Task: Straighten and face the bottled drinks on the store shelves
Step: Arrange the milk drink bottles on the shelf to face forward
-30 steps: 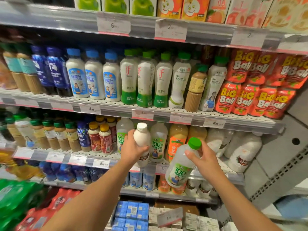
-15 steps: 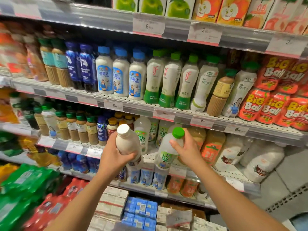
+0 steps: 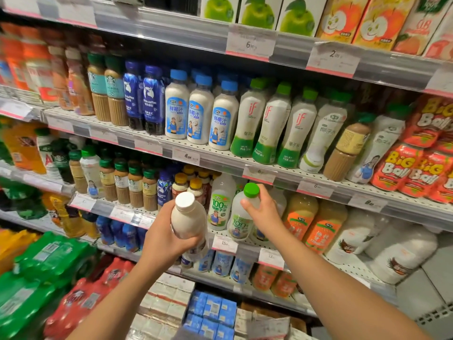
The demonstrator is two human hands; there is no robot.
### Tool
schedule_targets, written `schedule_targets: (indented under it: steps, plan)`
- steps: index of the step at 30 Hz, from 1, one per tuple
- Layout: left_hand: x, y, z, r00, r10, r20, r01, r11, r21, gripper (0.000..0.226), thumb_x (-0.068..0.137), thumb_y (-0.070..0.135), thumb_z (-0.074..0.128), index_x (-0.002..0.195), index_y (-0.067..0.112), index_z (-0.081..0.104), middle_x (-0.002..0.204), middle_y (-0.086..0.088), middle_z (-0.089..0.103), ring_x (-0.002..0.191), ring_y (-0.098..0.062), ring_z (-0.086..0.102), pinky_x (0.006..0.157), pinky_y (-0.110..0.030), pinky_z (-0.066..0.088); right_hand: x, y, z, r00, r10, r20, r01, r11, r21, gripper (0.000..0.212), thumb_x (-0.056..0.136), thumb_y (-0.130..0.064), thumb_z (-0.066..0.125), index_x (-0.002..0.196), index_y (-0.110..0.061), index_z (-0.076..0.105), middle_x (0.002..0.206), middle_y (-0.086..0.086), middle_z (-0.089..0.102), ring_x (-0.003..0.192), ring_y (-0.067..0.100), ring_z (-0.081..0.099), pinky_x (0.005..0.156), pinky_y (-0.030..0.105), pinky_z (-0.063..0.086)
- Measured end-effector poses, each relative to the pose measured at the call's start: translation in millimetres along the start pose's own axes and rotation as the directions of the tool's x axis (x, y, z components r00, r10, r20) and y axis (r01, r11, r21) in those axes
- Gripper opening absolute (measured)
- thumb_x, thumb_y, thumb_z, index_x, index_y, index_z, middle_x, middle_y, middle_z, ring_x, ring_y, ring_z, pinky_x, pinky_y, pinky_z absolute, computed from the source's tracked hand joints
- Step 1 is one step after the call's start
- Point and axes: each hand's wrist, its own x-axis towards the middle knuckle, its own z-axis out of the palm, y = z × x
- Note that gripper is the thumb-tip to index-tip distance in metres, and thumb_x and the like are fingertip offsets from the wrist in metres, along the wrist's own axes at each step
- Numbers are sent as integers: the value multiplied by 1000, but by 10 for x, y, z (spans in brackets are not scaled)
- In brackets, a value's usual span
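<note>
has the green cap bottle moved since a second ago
Yes. The green cap bottle in the right hand has gone back toward the shelf: it hung in front of the shelf edge before, and now stands tilted by the matching bottle.

Both hands grip 2 bottles: white-capped bottle (image 3: 187,218), green-capped bottle (image 3: 242,217).

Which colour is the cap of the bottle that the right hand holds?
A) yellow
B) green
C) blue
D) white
B: the right hand grips the neck of a clear bottle whose cap is green; the white-capped bottle is in the left hand.
</note>
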Motion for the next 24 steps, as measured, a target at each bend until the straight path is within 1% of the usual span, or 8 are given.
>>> schedule_targets:
  steps: [3,5,8,11,14,16,20,24]
  plan:
    - [-46,0,-13,1000,18,15,-18,1000,1,85,58,41,91,129,45,44,118,20,59,105,-3,60,80,-35,54,47,35,23,1000,20,20,-18,997,-75,38,95,-37,68,129,-26,55,119,-8,62,117,20,50,92,33,37]
    - [-69,25,-8,999,27,30,-27,1000,-5,85,59,39,92,130,45,45,119,21,60,106,-2,60,80,-35,55,107,47,10,997,55,48,-50,993,-107,38,95,-38,68,129,-25,56,125,-2,62,120,20,47,91,32,34]
    - [-87,106,15,998,46,47,-45,999,-19,84,60,38,91,129,47,44,120,24,59,107,3,58,80,-29,52,242,-1,7,992,97,83,-84,985,-152,36,94,-41,69,123,-23,59,132,7,61,128,26,50,94,36,41]
    - [-90,162,73,996,61,65,-59,998,-25,85,61,37,92,130,48,43,120,26,58,108,4,56,78,-23,48,386,-91,1,991,128,47,-106,942,-317,33,95,-40,67,110,-12,59,121,13,62,114,32,58,85,37,46]
    - [-93,153,129,995,60,78,-58,998,-25,87,60,36,91,132,48,43,122,24,57,109,0,57,81,-30,52,466,-180,-18,990,131,49,-83,834,-545,45,100,-43,61,115,-1,61,116,20,67,110,38,63,86,42,50]
    - [-83,140,165,994,59,91,-57,998,-19,89,59,35,91,132,48,43,123,23,57,109,-1,57,83,-36,54,502,-190,-23,990,129,56,-65,772,-633,47,103,-43,56,115,1,63,115,20,69,110,39,64,88,43,51]
    - [-85,88,245,990,56,131,-55,998,-14,88,58,36,90,132,47,44,121,23,58,108,-2,58,82,-42,57,570,-185,-13,981,187,54,-108,751,-651,40,106,-35,50,114,0,68,115,17,69,110,36,64,86,37,50]
    - [-91,28,321,987,53,154,-48,998,-33,88,59,32,92,132,47,44,122,25,57,109,2,57,83,-39,57,604,-168,14,970,239,36,-153,720,-677,32,109,-16,41,119,-2,68,115,10,69,113,31,63,85,35,52]
